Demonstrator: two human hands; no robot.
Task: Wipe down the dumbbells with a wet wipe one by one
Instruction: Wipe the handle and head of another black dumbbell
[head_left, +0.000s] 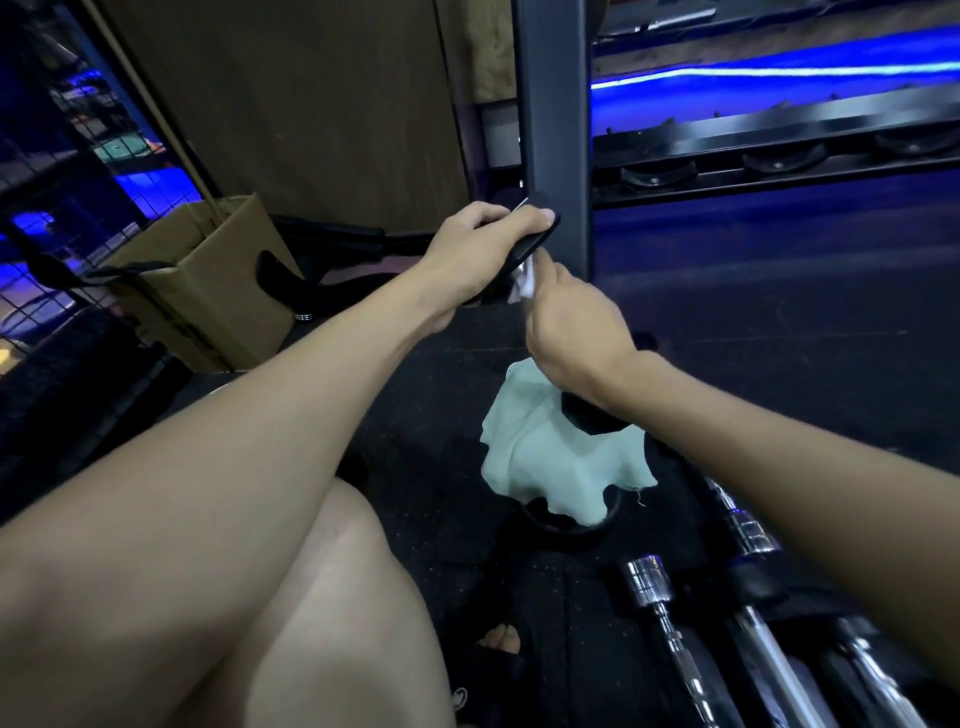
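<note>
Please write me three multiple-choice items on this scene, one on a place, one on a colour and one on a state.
1. Where does the cardboard box stand?
A. on the rack shelf
B. on the floor to the left, by the wire mesh
C. on the person's knee

2. What colour is the cloth hanging below the right hand?
A. pale green
B. red
C. black

3. What is the left hand doing?
A. lying flat on the floor
B. hanging idle
C. gripping a dark dumbbell head

Answers:
1. B, since the box sits low at the left beside the mesh.
2. A, since the draped cloth reads light mint green.
3. C, since the fingers curl round the dark head held up before the rack post.
</note>
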